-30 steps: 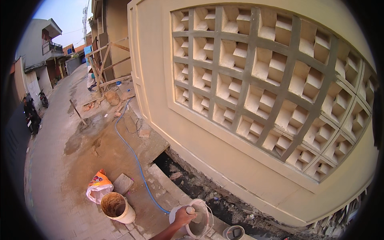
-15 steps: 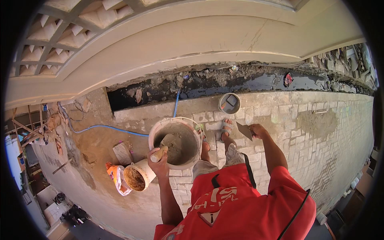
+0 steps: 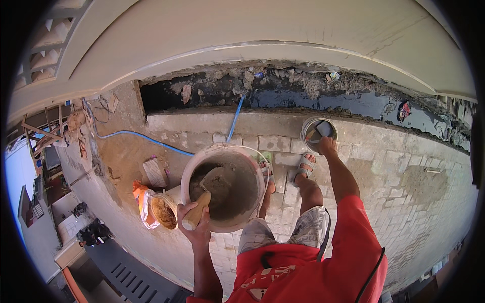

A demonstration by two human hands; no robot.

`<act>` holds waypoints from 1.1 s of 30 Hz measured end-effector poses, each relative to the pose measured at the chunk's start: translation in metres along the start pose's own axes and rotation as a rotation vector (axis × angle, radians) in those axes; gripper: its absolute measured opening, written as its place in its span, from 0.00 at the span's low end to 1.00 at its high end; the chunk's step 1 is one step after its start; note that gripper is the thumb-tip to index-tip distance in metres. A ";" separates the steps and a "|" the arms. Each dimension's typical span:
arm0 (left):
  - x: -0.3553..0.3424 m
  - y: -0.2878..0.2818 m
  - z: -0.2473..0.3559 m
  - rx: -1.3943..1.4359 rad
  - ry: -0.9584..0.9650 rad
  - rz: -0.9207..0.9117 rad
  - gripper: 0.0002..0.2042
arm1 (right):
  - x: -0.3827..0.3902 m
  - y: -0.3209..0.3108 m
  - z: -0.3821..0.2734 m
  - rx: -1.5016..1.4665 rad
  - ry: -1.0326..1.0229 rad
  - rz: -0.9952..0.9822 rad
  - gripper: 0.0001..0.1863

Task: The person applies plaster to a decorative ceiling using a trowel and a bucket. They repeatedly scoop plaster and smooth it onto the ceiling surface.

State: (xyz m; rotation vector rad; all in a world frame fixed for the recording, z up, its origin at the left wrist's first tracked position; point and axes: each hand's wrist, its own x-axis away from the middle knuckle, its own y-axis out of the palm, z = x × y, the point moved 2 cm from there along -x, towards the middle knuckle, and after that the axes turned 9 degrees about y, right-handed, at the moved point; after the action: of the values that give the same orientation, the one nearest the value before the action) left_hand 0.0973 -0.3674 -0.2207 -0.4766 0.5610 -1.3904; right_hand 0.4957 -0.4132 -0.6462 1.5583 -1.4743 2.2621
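Observation:
My left hand [image 3: 198, 228] is closed round the wooden handle of a trowel [image 3: 198, 211]. The trowel's mortar-coated blade reaches into a large bucket [image 3: 185, 188] that holds wet grey mortar [image 3: 235, 194]. At the rim of a small bucket [image 3: 305, 135], farther off to the right, is my right hand [image 3: 328, 146], its fingers partly hidden. It grips a flat scraper that dips into this small bucket. Grey flat pieces show inside, but which one is the scraper I cannot make out.
A ditch with dark water [image 3: 313, 100] runs along the pale wall [image 3: 283, 30]. A blue hose [image 3: 144, 143] passes behind the large bucket. Left of it stand a tub of sand [image 3: 164, 212], an orange-white sack [image 3: 143, 204] and a block [image 3: 154, 172]. My sandalled feet stand on paving.
My right hand has carried the flat scraper away from me, from above the paving into the small bucket. My left hand keeps its hold on the trowel. The whole view has shifted.

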 end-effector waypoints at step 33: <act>-0.075 -0.089 0.141 0.233 0.308 -0.129 0.15 | 0.410 -0.350 -0.001 -0.985 -0.747 -0.324 0.19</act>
State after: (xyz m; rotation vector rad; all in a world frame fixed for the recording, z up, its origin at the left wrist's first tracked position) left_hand 0.1102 -0.3056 -0.0489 -0.1110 0.6141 -1.6438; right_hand 0.4618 -0.4059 -0.1079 2.0301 -1.8096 0.5332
